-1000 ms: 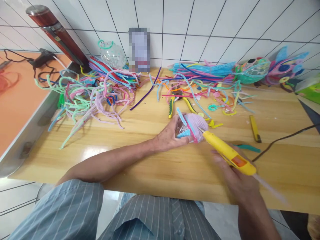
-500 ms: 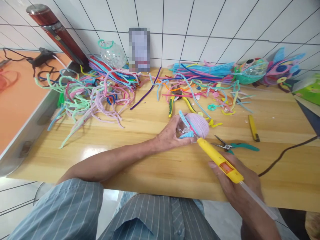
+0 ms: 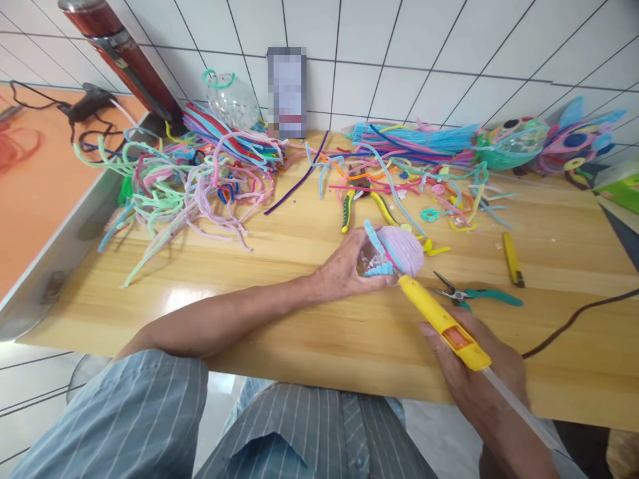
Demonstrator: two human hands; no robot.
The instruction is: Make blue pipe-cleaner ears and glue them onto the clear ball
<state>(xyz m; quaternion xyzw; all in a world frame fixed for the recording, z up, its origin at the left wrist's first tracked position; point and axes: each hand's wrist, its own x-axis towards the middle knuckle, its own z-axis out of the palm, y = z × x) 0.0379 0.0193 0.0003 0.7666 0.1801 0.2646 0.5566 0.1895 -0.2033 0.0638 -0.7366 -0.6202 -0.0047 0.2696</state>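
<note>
Drawn back slightly since earlier, the yellow glue gun (image 3: 442, 322) is gripped by the right hand (image 3: 479, 379), its tip at five o'clock of the lilac ball (image 3: 397, 249), steadied by the cupping left hand (image 3: 349, 269).

Single head-worn view, angled forward and down, close over wooden table (image 3: 299, 319), tiled wall (image 3: 399, 60) behind

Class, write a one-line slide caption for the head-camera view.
Left hand steadies a lilac pipe-cleaner ball while the right hand presses a yellow glue gun to it over a wooden table.
</note>
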